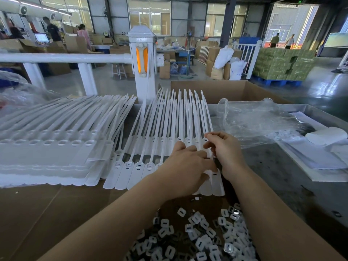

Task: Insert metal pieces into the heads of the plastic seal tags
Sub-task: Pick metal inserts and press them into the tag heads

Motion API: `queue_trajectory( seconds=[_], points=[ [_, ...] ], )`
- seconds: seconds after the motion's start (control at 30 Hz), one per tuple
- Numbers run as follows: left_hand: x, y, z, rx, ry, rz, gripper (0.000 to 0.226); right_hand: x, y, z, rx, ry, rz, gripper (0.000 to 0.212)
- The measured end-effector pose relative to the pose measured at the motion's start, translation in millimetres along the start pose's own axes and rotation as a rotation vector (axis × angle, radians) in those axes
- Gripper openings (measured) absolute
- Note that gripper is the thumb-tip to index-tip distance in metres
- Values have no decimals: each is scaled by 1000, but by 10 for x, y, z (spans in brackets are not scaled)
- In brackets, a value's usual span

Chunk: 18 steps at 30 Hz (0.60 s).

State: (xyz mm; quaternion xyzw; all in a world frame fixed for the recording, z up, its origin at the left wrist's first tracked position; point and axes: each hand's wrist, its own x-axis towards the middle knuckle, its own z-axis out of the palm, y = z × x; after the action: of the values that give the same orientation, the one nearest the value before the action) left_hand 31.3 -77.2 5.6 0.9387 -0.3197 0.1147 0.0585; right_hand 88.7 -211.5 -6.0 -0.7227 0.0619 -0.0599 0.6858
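Hands worked at the right end of a fanned row of white seal tags point(169, 140) laid flat on the bench, straps pointing away and flat tails toward the person. The left hand point(185, 166) lay palm-down across the tag heads, fingers spread and pressing, gripping nothing that could be seen. The right hand point(225, 149) was curled above the last tags, thumb and forefinger pinched narrowly together; whether a metal piece sat between them could not be told. Loose metal pieces point(203, 236) were heaped on the cardboard sheet point(47, 210) nearest the person. A second stack of tags point(52, 153) lay to the left, apart from the hands.

The step in hand appeared to be seating or checking an insert at the row's end. The next move would probably call for picking one piece from the heap, aligning it with an open head slot and pressing it home while the left hand steadied the row.
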Motion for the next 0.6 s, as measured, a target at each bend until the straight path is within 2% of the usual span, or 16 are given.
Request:
queue_trajectory(
  seconds=[0.17,0.43,0.6],
  points=[
    [-1,22,-9,49,-22,10,31,-2,1,-15,9,-4,13,9],
    [24,-18,6,-199,-159,-189,29,-1,0,-14,-8,-3,1,10],
    [28,-59,22,-247,-186,-220,29,13,4,-8,-13,-1,-13,10]
  ],
)
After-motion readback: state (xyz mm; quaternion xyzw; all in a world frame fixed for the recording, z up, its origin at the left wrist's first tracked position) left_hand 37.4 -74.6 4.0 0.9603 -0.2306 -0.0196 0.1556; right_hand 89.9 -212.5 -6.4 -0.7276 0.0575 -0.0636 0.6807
